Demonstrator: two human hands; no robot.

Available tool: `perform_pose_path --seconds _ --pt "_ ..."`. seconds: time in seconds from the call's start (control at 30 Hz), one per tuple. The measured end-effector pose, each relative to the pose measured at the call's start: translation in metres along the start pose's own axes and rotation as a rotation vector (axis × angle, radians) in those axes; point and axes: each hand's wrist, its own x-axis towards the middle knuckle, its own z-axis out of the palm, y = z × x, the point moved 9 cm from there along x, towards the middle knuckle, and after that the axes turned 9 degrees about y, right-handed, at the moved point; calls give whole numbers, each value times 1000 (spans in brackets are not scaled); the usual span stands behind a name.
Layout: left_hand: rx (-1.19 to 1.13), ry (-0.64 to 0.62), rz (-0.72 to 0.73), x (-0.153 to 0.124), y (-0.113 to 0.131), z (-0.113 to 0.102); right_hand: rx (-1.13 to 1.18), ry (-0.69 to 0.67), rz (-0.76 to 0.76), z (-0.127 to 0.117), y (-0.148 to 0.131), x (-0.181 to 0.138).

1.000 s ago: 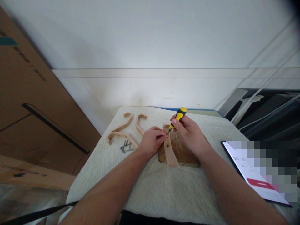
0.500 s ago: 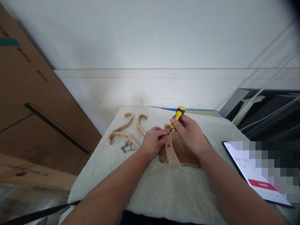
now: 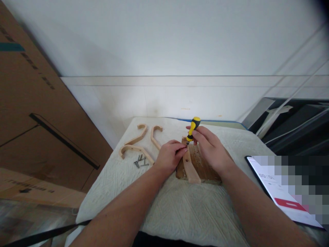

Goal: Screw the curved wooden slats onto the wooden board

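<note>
My right hand (image 3: pixel 212 147) is closed around the yellow and black handle of a screwdriver (image 3: pixel 194 126), which leans a little to the right with its tip down. That tip meets a pale wooden hook piece (image 3: pixel 191 169) with a dark hole in it, lying on a brown wooden board (image 3: pixel 205 168) dotted with small holes. The fingertips of my left hand (image 3: pixel 168 156) are pinched together right beside the screwdriver's tip, against the hook piece. Whatever sits between them is too small to make out.
Left of my hands lie more curved wooden hooks (image 3: pixel 133 148) and several loose screws (image 3: pixel 141 162). A white cloth (image 3: pixel 164 206) covers the table. A tablet (image 3: pixel 269 185) rests on the right side, and a large cardboard box (image 3: pixel 51 130) stands at the left.
The screwdriver's handle has swung slightly left, and the fingers of my right hand have shifted their grip around it. My left hand keeps its pinch at the tip.
</note>
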Motion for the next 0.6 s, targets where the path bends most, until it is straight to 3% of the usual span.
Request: perform_pose_path --seconds 0.17,0.37,0.6 --pt "1 -9 2 0 -1 2 3 -9 19 -2 -3 1" --pt "3 -4 -17 -1 -1 3 69 39 135 0 15 2" --pt "-10 26 -28 -1 -4 4 182 66 121 0 20 2"
